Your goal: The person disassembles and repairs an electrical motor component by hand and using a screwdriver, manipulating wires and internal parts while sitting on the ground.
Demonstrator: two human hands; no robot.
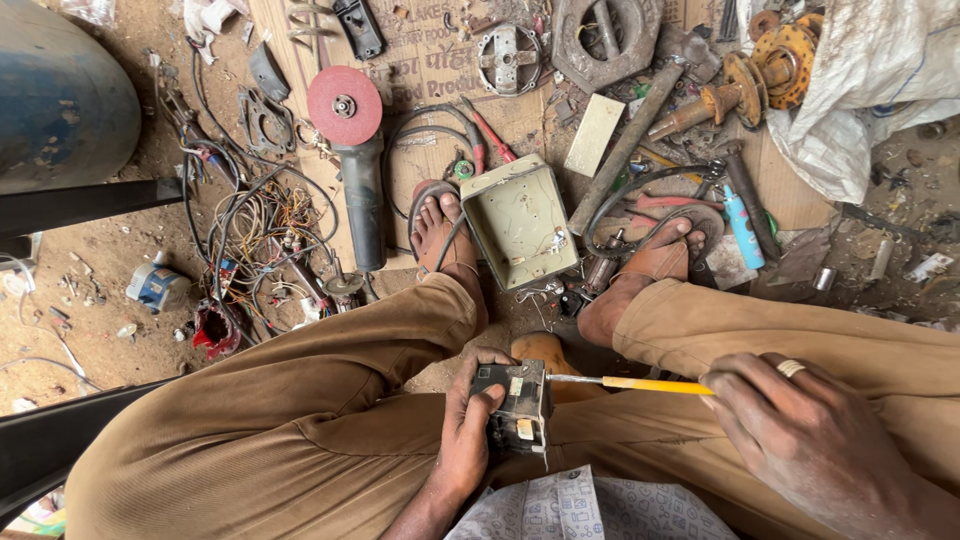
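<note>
Left hand (468,425): fingers curled tight around a small dark electrical unit (512,405), held in the lap between the knees. Right hand (800,425): closed in a fist on the yellow-handled screwdriver (625,383), wrist bent inward, shaft level, tip touching the unit's upper right edge. Both feet in sandals rest on the ground beyond. Between them lies an open grey metal casing (520,222). An angle grinder (352,150) with a red disc lies left of it, beside tangled wires (262,225).
</note>
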